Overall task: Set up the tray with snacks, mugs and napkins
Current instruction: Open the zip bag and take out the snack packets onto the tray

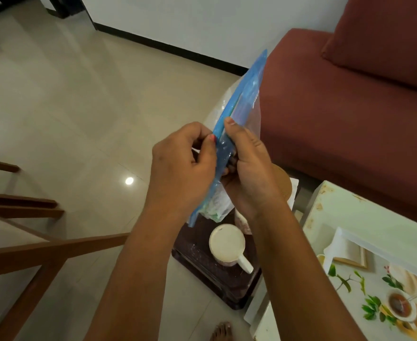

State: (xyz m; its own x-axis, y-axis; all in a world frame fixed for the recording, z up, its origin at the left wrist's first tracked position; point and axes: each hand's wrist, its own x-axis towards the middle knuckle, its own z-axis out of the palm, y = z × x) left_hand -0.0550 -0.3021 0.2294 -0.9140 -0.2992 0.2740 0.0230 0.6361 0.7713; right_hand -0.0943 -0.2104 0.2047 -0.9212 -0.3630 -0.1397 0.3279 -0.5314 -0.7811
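Both hands hold a blue and clear plastic packet (245, 94) edge-on at chest height. My left hand (180, 166) pinches its blue edge from the left, and my right hand (249, 168) grips it from the right with the thumb on top. Below them a dark brown tray (202, 264) rests low down beside the table. On it stands a white mug (227, 243) with its handle toward the lower right. A second cup (242, 221) is mostly hidden behind my right wrist. The packet's contents are unclear.
A red-brown sofa (350, 107) fills the right side. A table with a floral printed cover (375, 279) sits at the lower right. Wooden rails (30, 252) cross the lower left over the beige tiled floor. A bare foot (221, 331) shows at the bottom.
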